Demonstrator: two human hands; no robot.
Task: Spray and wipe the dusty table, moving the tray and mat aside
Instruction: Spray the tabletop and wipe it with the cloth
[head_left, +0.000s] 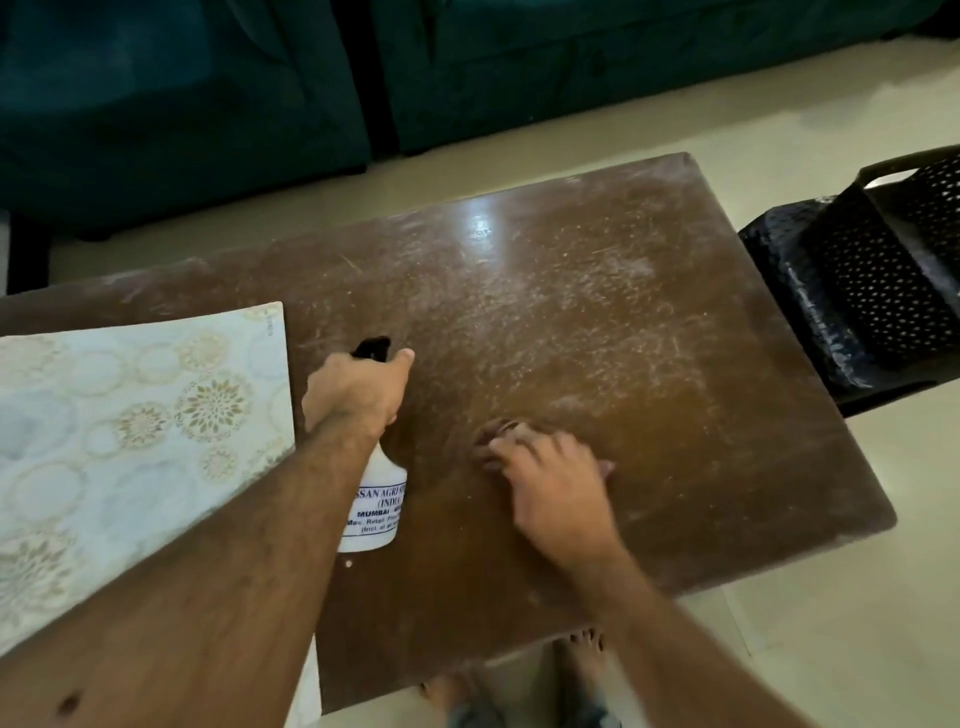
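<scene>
Left hand (358, 389) gripping spray bottle (375, 499), right hand (550, 483) pressing cloth (491, 434) on table (649, 364)

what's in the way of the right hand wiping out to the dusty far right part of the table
Nothing visible. The right hand presses something brown, blurred, onto the table, and the dusty stretch beyond it is bare to the far edge. The spray bottle, in the left hand, and the mat lie to its left.

Dim indoor light, glare patch on the table (483, 223), motion-blurred right hand (550, 488).
</scene>
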